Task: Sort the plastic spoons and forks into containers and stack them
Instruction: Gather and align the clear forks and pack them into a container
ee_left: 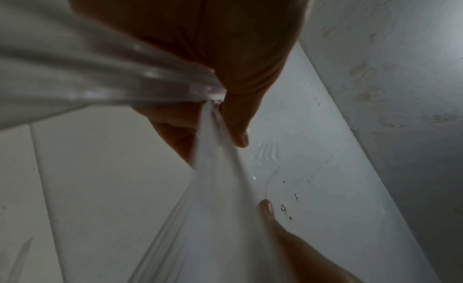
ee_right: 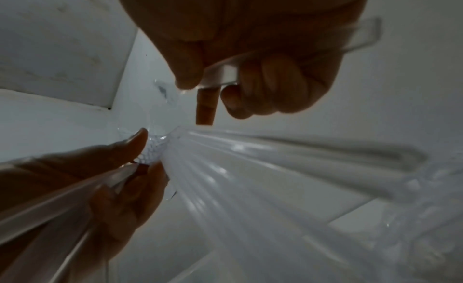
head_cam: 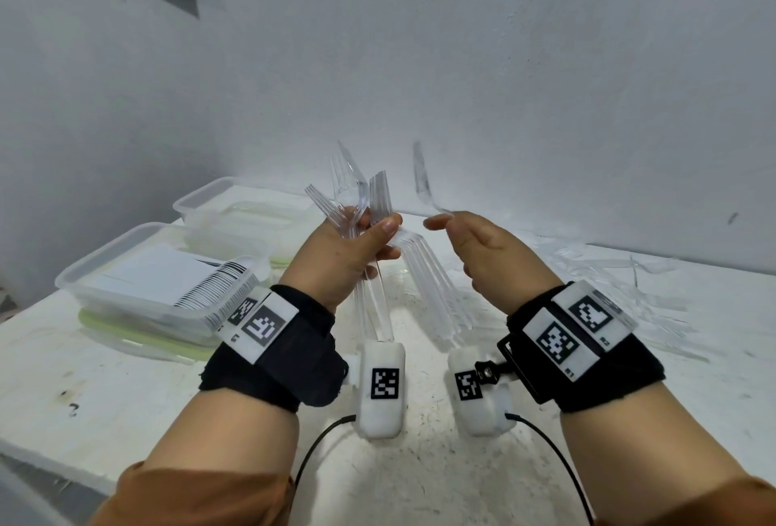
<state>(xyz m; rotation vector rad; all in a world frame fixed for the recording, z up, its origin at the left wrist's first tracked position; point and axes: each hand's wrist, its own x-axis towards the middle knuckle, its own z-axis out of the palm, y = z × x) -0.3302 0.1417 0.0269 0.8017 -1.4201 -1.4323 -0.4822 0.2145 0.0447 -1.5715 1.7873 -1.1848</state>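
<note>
The left hand (head_cam: 344, 257) is raised over the surface (head_cam: 420, 462) with its grip clamped on a bunch of clear forks (head_cam: 357, 198). The tines fan upward above the thumb and fingers, and the handles run down out of the bottom of the fist toward the wrist. A second fan of clear handles (head_cam: 432, 286) spreads down and to the right from the thumb tip; whether the left thumb holds these too is hard to tell.

The right hand (head_cam: 495, 257) is level with the left and just beside it, the two apart. Its grip is closed on a single fork (head_cam: 422, 181), pinched at the handle between thumb and curled fingers. The tines point up and slightly left, blurred. In the right wrist view the handle (ee_right: 225, 73) crosses under the thumb and over the bent fingers (ee_right: 263, 85).

At the left of the surface stand two clear containers. The near container (head_cam: 126, 265) holds a row of stacked clear cutlery on a white sheet and rests on a green lid (head_cam: 138, 336). The far container (head_cam: 235, 206) sits behind it. A loose pile (head_cam: 630, 286) of clear cutlery lies to the right, by the wall.
</note>
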